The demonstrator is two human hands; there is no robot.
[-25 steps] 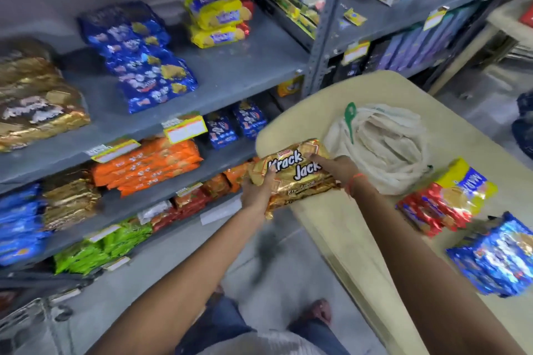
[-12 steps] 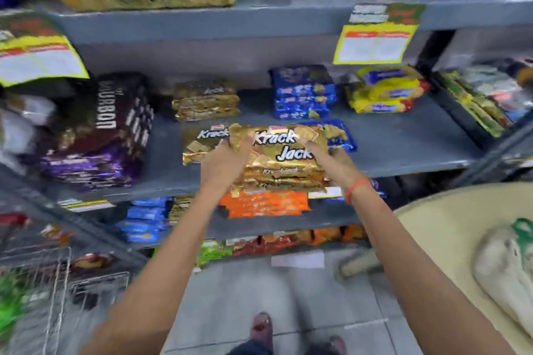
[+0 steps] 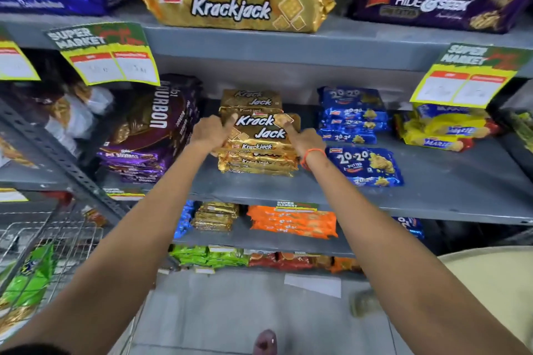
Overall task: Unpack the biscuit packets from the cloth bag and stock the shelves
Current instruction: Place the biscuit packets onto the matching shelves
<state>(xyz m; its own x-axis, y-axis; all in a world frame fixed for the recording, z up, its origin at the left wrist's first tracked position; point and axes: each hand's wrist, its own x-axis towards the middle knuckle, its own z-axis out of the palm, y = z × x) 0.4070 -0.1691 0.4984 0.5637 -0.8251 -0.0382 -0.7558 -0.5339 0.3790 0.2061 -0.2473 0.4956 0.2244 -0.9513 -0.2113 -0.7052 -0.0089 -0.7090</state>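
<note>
Both hands are on a stack of gold Krack Jack packets [image 3: 261, 140] at the middle shelf [image 3: 450, 187], about centre of the board. The left hand [image 3: 212, 134] is curled round the left end with its thumb lying across the top packet. The right hand [image 3: 307, 141] grips the right end, a fingertip up on the top corner, and there's an orange thread band [image 3: 311, 156] on that wrist. The bottom of the stack looks like it's sitting on the shelf, though I can't say for sure. Just behind it, farther in, is another small pile of the same gold packs [image 3: 251, 98]. To the left are purple Bourbon packets [image 3: 150, 130]. To the right are blue 20-20 packets [image 3: 350, 115] with one lone 20-20 pack [image 3: 364, 166] lying nearer, then yellow Marie packs [image 3: 444, 131] at the far right. The shelf above has big Krackjack packs [image 3: 236, 6] and purple Hide & Seek ones [image 3: 432, 3], with supermarket price tags [image 3: 106, 55] hanging off its edge. Lower down there are orange packets [image 3: 291, 220]. There's a wire basket [image 3: 43, 245] at the left, and a corner of the beige worktop [image 3: 490, 282] near right.
</note>
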